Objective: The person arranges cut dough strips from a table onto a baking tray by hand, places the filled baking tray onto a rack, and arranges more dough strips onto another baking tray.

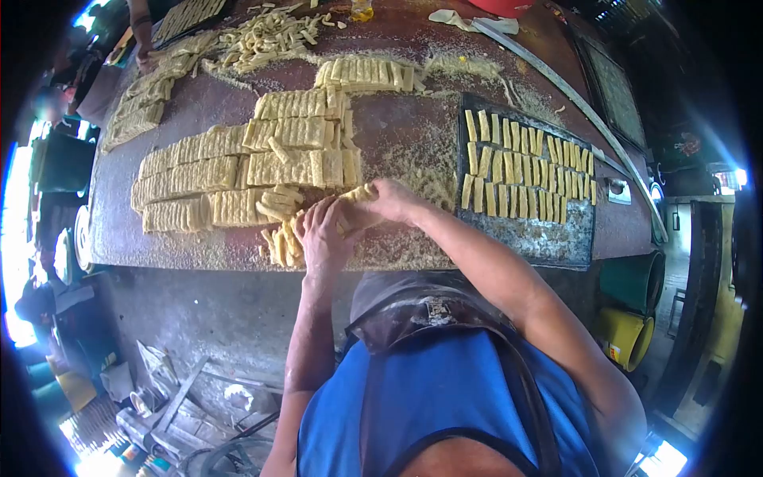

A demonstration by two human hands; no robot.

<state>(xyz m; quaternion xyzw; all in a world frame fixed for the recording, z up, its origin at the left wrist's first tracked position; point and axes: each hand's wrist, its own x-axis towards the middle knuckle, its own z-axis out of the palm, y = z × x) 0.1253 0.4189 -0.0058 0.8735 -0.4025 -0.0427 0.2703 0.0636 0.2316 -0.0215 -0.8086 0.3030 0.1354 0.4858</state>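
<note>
Both of my hands are at the front of the table, by the right end of the stacked dough sticks (pixel 226 171). My left hand (pixel 324 233) is closed over dough sticks, with a loose pile (pixel 284 245) just to its left. Close beside it, my right hand (pixel 391 201) has its fingers wrapped round the right end of the same small bunch (pixel 359 193). The lower part of the bunch is hidden by my hands. To the right lies a dark tray (pixel 548 248) with rows of separate sticks on its upper part.
A heap of scraps (pixel 266 38) lies at the back of the table (pixel 397 119). Another person's hand (pixel 145 60) is at the back left. A long metal bar (pixel 568 95) crosses the right side. Green (pixel 628 278) and yellow (pixel 624 338) bins stand below right.
</note>
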